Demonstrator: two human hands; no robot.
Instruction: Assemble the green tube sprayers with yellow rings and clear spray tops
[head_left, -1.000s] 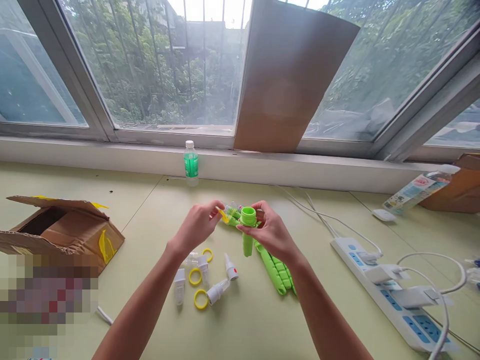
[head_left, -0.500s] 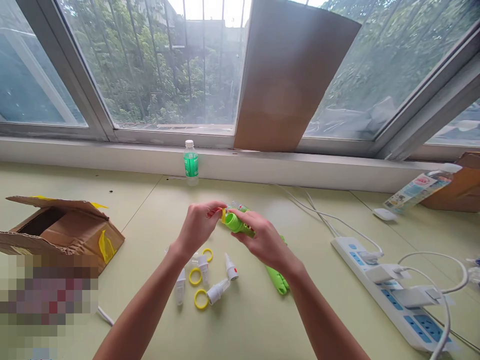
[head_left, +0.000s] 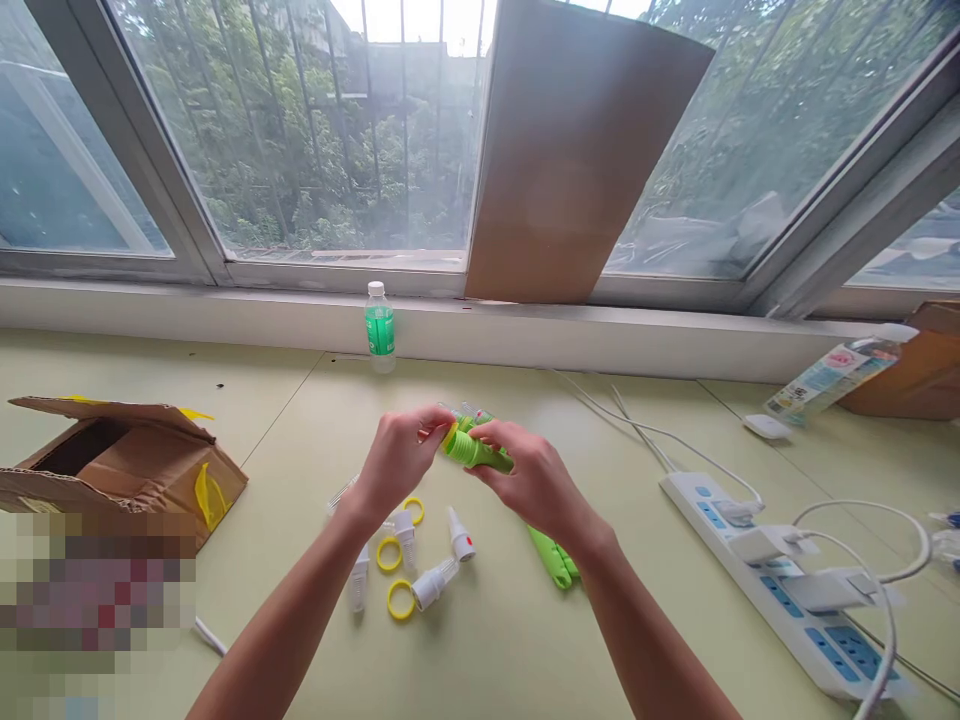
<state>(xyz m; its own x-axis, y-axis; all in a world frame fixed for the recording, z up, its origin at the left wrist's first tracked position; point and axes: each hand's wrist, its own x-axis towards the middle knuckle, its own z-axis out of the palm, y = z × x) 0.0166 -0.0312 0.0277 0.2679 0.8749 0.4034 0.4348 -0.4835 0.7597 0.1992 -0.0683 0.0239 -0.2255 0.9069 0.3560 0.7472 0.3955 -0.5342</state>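
My right hand (head_left: 517, 455) is wrapped round a green ribbed plastic tube (head_left: 463, 448) with a threaded mouth, tilted toward the left. My left hand (head_left: 409, 440) pinches a yellow ring (head_left: 449, 436) at that mouth; the ring touches the rim. Behind the hands lie more green pieces with clear tips, partly hidden. In front of my left hand lie several loose yellow rings (head_left: 400, 600) and several white nozzle-like parts (head_left: 435, 584), one with a red mark (head_left: 462, 536). Green tubes (head_left: 553, 558) lie under my right forearm.
An open cardboard box (head_left: 150, 455) stands on the left. A bottle with a green label (head_left: 380, 328) is near the sill. At right are a power strip (head_left: 780, 590) with plugs and cables, a white puck-shaped item (head_left: 766, 427) and a tilted bottle (head_left: 836, 375).
The yellow ring has moved right, from just beside the green tube's mouth onto its rim. The tube has shifted slightly left toward my left hand.
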